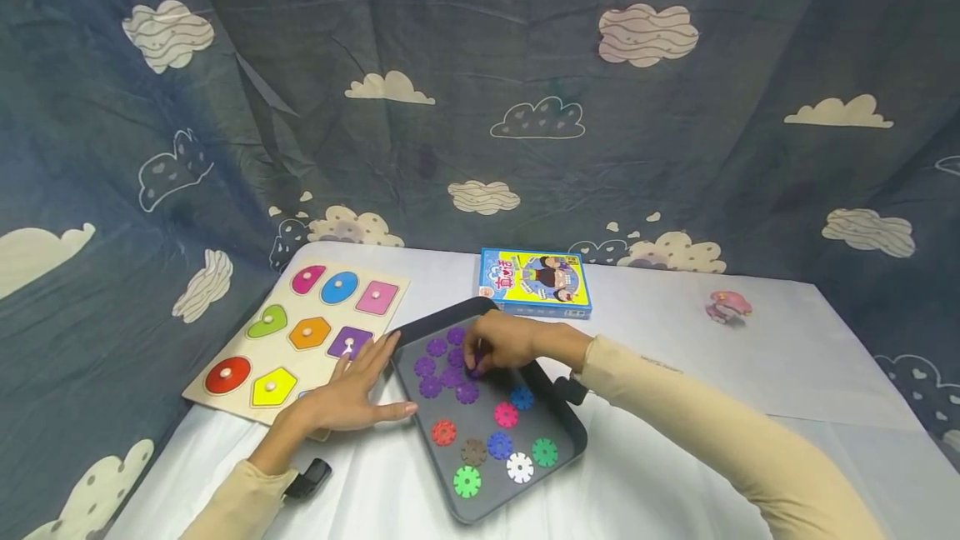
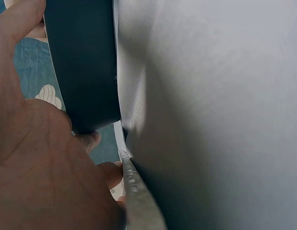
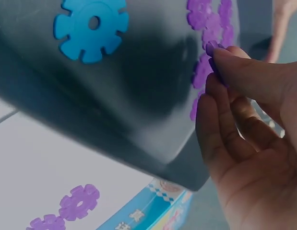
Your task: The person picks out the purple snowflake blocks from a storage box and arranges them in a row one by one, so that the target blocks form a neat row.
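A grey tray (image 1: 487,502) holds toothed, flower-shaped plastic discs. My right hand (image 1: 506,342) reaches over its upper part and pinches a purple disc (image 3: 219,69) between thumb and fingertips. Just left of those fingers lies a cluster of purple discs (image 1: 430,387) on the tray floor. Nearer the tray's front are a light green disc (image 1: 467,482), a white disc (image 1: 520,467) and several others, with a blue disc (image 3: 93,28) close by in the right wrist view. Along the tray's left side, my left hand (image 1: 341,401) touches the wall with its fingers extended.
A wooden shape puzzle board (image 1: 217,396) lies left of the tray, partly under the left hand. Behind the tray sits a blue and yellow box (image 1: 536,283). A pink figurine (image 1: 727,307) stands far right. Purple discs (image 3: 80,202) lie on the white cloth outside the tray.
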The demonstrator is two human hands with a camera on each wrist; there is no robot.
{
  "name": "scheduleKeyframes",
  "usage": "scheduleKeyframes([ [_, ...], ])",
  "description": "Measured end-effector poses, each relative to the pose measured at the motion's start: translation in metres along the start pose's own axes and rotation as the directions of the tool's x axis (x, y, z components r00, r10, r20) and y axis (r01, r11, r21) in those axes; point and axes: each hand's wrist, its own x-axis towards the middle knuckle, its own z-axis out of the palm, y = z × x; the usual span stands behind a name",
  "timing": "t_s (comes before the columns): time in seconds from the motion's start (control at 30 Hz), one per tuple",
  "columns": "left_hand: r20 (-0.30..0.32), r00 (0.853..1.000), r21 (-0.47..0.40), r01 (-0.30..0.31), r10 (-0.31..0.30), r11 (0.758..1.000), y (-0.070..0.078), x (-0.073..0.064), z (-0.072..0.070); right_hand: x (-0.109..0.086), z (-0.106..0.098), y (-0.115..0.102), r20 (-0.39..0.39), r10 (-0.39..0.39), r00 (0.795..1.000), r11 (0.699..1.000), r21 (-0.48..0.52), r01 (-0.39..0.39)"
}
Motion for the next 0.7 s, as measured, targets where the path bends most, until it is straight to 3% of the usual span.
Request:
scheduleKeyframes([
  [0.47,0.003,1.000,-0.002,-0.007,0.007,1.000,0.002,-0.002,0.000,-0.033,-0.014,0.020,-0.203,-0.021,0.979,0.979,0.194,0.062],
  [0.7,0.003,1.000,-0.002,-0.005,0.005,1.000,0.002,-0.002,0.000,-0.057,-0.015,0.037,-0.283,0.019,0.959,0.941,0.329,0.078],
])
